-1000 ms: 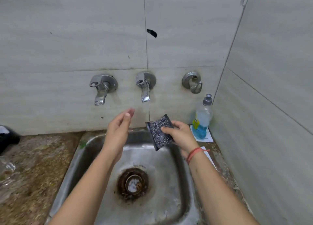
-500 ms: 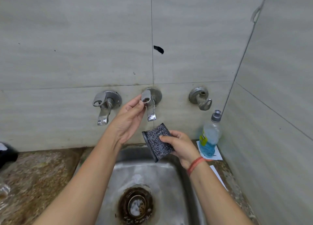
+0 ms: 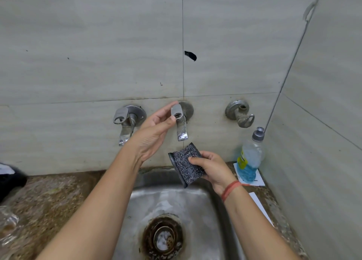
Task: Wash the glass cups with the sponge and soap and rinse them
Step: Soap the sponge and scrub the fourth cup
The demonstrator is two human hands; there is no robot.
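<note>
Hands first: my right hand (image 3: 213,169) and my left hand (image 3: 154,134) both reach out over the sink (image 3: 197,201). Closest to me is the round drain (image 3: 163,238) in the bottom of the sink, brown and rusty around its ring. On my left the brown speckled table (image 3: 49,197) runs beside the sink. At its near left edge sits a clear glass cup (image 3: 7,224), too blurry to see well. A black thing (image 3: 9,179) lies a bit farther back on the table; I cannot tell what it is.

My right hand has an orange band (image 3: 230,189) on the wrist. Its fingers are curled around the sponge (image 3: 184,161). That sponge is dark and sparkly, and I hold it tilted over the back of the sink, just under the spout of the middle tap (image 3: 181,122) and not touching it.

My left hand is higher and farther out. Its thumb and first finger pinch the flat handle of the middle tap.

Beside it are the left tap (image 3: 125,124) and the right tap (image 3: 240,112), which looks dull and crusty. The soap bottle (image 3: 249,158) stands in the right corner on a white paper (image 3: 258,179), with blue soap inside and a grey cap. Behind it all is the grey tiled wall (image 3: 98,44), with a small black mark (image 3: 190,55) above the middle tap.
</note>
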